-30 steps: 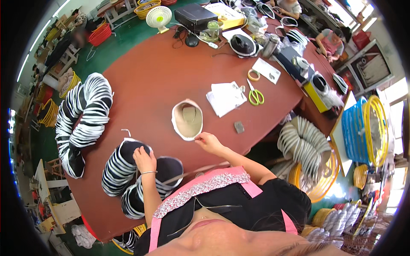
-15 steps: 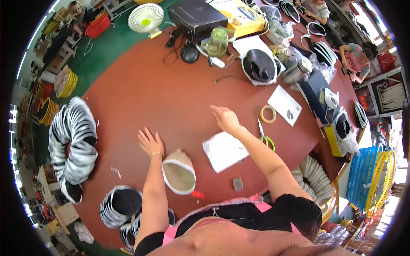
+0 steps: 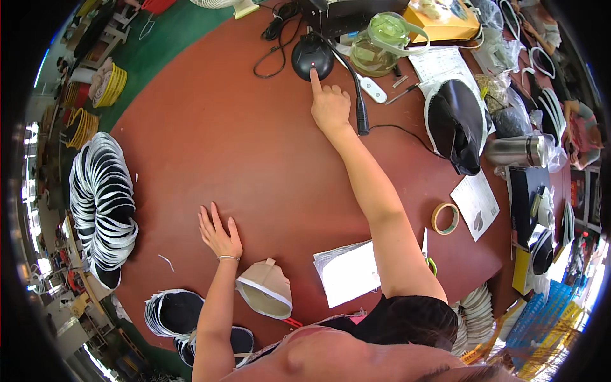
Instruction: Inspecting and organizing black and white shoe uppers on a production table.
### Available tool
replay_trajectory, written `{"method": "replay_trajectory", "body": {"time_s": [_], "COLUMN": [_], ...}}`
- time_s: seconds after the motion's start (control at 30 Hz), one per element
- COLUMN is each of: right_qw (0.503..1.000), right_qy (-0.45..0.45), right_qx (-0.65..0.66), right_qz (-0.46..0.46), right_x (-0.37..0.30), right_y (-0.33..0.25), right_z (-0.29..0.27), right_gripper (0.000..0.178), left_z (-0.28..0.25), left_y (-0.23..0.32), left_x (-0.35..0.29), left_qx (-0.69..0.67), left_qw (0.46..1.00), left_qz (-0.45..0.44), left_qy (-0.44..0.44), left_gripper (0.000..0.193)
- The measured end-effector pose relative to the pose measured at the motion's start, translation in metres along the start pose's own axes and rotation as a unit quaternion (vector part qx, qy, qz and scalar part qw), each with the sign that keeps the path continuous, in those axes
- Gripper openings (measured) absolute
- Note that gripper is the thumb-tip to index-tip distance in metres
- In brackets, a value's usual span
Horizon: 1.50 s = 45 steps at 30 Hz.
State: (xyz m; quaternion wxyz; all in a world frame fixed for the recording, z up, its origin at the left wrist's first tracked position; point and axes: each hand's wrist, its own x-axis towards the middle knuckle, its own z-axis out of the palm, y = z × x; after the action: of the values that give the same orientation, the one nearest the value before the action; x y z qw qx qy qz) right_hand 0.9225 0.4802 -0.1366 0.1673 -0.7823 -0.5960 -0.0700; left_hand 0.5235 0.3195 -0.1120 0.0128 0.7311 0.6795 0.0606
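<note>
Reaching far across the red tabletop (image 3: 210, 146), the right hand (image 3: 330, 105) is stretched out, its index finger pressed on the round black lamp base (image 3: 312, 56) at the far edge, the other fingers curled in. The left hand (image 3: 218, 233) is laid flat, fingers spread, gripping nothing. A beige cap piece (image 3: 266, 290) is seen just beside the left wrist.
</note>
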Motion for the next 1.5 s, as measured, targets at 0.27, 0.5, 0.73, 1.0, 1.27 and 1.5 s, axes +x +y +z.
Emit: {"method": "replay_trajectory", "body": {"time_s": [0.27, 0.5, 0.73, 1.0, 1.27, 1.5], "right_qw": [0.941, 0.744, 0.834, 0.831, 0.826, 0.823], "right_qy": [0.222, 0.351, 0.300, 0.332, 0.331, 0.313], "right_qx": [0.254, 0.568, 0.454, 0.443, 0.449, 0.469], "right_qz": [-0.036, -0.033, -0.089, -0.055, -0.077, -0.069], "right_x": [0.019, 0.030, 0.027, 0.021, 0.024, 0.021], "right_y": [0.011, 0.002, -0.023, -0.008, -0.025, -0.021], "right_z": [-0.013, -0.063, -0.108, -0.107, -0.102, -0.108], "right_gripper": [0.060, 0.038, 0.011, 0.005, 0.013, 0.022], "left_z": [0.006, -0.005, 0.015, 0.001, -0.001, 0.003], "left_y": [-0.005, -0.006, -0.016, 0.004, -0.009, -0.006], "left_x": [0.001, 0.008, 0.001, 0.000, 0.003, 0.004], "left_qx": [-0.007, -0.004, -0.007, -0.032, -0.004, -0.013], "left_qw": [1.000, 1.000, 1.000, 0.999, 1.000, 1.000], "left_qz": [0.007, 0.030, 0.002, 0.015, 0.027, 0.022], "left_qy": [0.004, 0.003, 0.018, -0.013, 0.000, -0.006], "left_gripper": [0.065, 0.065, 0.067, 0.067, 0.066, 0.065]}}
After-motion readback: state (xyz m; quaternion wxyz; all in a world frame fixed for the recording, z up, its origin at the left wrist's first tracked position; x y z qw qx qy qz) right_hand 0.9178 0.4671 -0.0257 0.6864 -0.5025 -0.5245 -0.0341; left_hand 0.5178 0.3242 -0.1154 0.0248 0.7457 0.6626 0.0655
